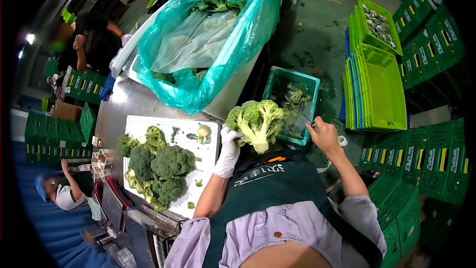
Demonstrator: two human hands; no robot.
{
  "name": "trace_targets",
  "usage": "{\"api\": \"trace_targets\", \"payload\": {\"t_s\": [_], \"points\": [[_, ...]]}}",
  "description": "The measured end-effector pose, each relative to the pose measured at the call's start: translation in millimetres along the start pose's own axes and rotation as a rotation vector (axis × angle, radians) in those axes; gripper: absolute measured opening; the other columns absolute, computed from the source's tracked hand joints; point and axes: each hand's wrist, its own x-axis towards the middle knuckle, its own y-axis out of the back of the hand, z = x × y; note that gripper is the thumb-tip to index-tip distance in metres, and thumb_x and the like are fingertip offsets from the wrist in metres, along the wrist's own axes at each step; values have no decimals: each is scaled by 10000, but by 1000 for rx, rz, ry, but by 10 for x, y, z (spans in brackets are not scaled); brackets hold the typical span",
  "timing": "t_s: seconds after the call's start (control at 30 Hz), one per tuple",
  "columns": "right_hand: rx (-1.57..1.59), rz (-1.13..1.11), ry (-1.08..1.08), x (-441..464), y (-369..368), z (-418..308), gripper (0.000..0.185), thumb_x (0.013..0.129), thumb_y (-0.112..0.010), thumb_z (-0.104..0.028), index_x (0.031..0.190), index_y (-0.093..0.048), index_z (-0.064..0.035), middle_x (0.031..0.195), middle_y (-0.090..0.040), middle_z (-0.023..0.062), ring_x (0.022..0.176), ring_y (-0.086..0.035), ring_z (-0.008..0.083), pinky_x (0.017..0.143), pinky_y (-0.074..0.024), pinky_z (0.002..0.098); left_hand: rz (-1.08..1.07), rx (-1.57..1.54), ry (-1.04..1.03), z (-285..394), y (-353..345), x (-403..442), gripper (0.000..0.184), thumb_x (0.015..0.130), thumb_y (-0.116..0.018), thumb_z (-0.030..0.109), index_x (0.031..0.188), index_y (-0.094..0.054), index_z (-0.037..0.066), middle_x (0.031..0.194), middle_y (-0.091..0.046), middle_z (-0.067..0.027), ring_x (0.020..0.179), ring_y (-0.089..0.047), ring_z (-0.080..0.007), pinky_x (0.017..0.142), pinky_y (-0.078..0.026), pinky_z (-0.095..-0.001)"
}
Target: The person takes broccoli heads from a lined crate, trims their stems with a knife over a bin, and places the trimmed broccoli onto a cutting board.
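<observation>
My left hand, in a white glove, grips a broccoli head by its side, with the cut stem facing down toward my apron. In my bare right hand is a small knife, its thin blade pointing up and left, apart from the broccoli. Beyond the broccoli, on a lower level, a teal bin holds leaf and stem scraps. To the left, several broccoli heads lie on a white foam tray with loose bits and a pale stem piece.
A foam box lined with a teal plastic bag stands at the back, with broccoli inside. Stacked lime-green crates and dark green crates line the right. Two other people are on the left, beyond the metal table.
</observation>
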Motion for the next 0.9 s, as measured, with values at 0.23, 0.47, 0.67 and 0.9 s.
{"api": "trace_targets", "payload": {"t_s": [0.23, 0.47, 0.67, 0.9], "points": [[-57, 51, 349, 24, 224, -285, 202, 665, -651, -39, 730, -460, -46, 599, -540, 125, 546, -565, 322, 459, -441, 408, -138, 36, -75, 110, -20, 29, 556, 632, -516, 68, 1182, -508, -16, 1112, -590, -89, 991, -565, -198, 874, -460, -298], [-240, 6, 287, 100, 77, -146, 172, 708, -633, -60, 752, -468, -44, 606, -561, 131, 546, -590, 319, 455, -460, 409, -100, 73, -48, 103, -46, 24, 672, 576, -502, 68, 1237, -499, -56, 1117, -608, -118, 1012, -582, -202, 914, -444, -297], [-354, -122, -184, 102, 67, 427, 267, 838, -636, -236, 771, -515, -7, 599, -585, 190, 595, -604, 386, 512, -474, 478, -27, 125, -224, -95, 251, 84, 515, 618, -534, 81, 1119, -556, -34, 1041, -628, -102, 968, -594, -205, 857, -468, -302], [13, -65, -63, 15, 155, -238, 264, 801, -686, -215, 752, -508, -26, 615, -600, 167, 588, -607, 365, 496, -472, 431, -44, -36, -255, -149, 224, 45, 578, 767, -575, 269, 1245, -495, -45, 1151, -597, -128, 1041, -584, -211, 928, -450, -340]]}}
